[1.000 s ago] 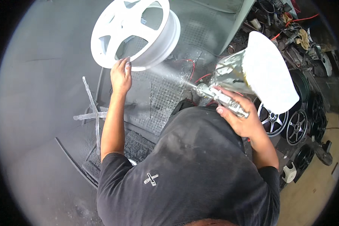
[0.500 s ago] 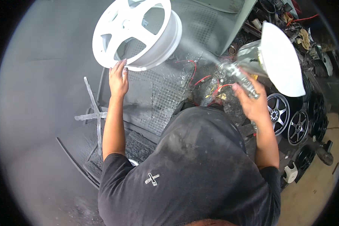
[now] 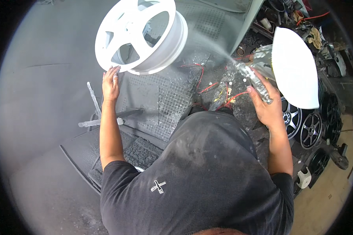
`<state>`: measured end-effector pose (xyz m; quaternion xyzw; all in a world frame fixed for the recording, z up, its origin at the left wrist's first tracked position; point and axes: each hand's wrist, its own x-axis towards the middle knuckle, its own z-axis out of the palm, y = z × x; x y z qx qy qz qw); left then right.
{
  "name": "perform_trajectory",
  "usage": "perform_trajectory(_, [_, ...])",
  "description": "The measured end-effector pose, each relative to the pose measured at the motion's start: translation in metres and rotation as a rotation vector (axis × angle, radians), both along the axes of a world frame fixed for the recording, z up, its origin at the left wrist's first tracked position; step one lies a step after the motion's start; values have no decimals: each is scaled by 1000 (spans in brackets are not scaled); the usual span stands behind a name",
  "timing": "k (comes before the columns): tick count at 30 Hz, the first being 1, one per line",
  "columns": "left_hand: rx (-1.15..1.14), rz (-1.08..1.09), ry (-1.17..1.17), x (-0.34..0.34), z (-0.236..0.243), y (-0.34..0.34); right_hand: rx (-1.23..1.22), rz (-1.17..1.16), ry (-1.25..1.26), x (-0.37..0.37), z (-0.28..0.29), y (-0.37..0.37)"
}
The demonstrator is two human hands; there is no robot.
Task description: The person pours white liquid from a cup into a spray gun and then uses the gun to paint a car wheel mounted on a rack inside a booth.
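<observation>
Wheel [image 3: 139, 40] at 11 o'clock on my feed: over the last half second it has turned slightly clockwise, and the left hand [image 3: 111, 84] has shifted with it to about 7 o'clock on its face. Fingertips touch there; whether they grip, I cannot tell. The right hand [image 3: 266, 105], well apart at 2 o'clock, wraps the spray gun [image 3: 255, 82], farther off than a second ago. Mist [image 3: 213, 46] drifts toward the wheel's side, so I judge a slightly different stretch now faces the spray.
</observation>
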<state>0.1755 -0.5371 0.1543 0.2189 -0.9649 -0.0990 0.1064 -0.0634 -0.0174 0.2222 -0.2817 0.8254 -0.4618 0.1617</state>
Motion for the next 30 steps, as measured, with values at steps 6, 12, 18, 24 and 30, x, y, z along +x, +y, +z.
perform_trajectory(6, [-81,19,-42,11,1,-36,-90,68,-214,18,29,0])
perform_trajectory(12, [-283,292,-204,-1,12,-57,-184,368,-211,26,53,3])
perform_trajectory(18, [-24,55,118,-56,40,29,-187,-6,11,-2,33,7])
perform_trajectory(24, [34,-86,71,-78,28,102,-108,61,-306,9,32,1])
perform_trajectory(30, [31,-18,37,-68,18,100,-55,189,-241,17,30,-3])
